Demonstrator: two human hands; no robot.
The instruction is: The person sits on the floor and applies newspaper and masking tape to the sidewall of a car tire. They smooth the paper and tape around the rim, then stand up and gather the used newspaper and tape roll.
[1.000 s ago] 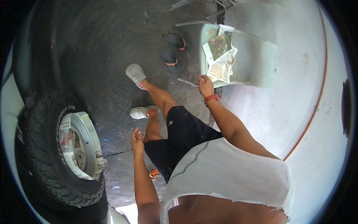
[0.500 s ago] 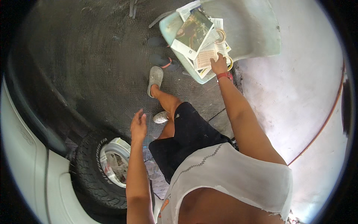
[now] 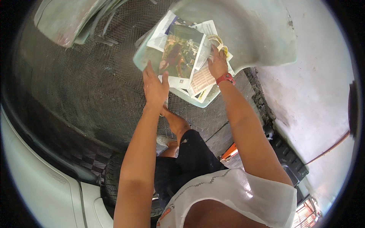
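A pale green plastic chair (image 3: 258,34) stands in front of me with loose newspaper and magazine pages (image 3: 180,53) piled on its seat. My left hand (image 3: 154,85) lies flat, fingers spread, against the near edge of the seat, just under a colourful magazine page. My right hand (image 3: 217,62), with a red wristband (image 3: 225,78), rests on the papers, its fingertips at a yellowish tape ring (image 3: 217,39). Whether those fingers grip anything is hidden. My bare leg and a grey shoe (image 3: 164,140) show below.
Stacked pale chairs (image 3: 72,19) stand at the upper left on a dark patterned mat (image 3: 95,87). A vehicle tyre (image 3: 112,178) and white bodywork (image 3: 42,182) are at the lower left. An orange object (image 3: 230,152) and black crate (image 3: 289,163) lie by the pale concrete (image 3: 315,76).
I have stepped up to the chair and leaned over it. My left hand rose from my side to the seat edge. My right hand stayed on the papers.
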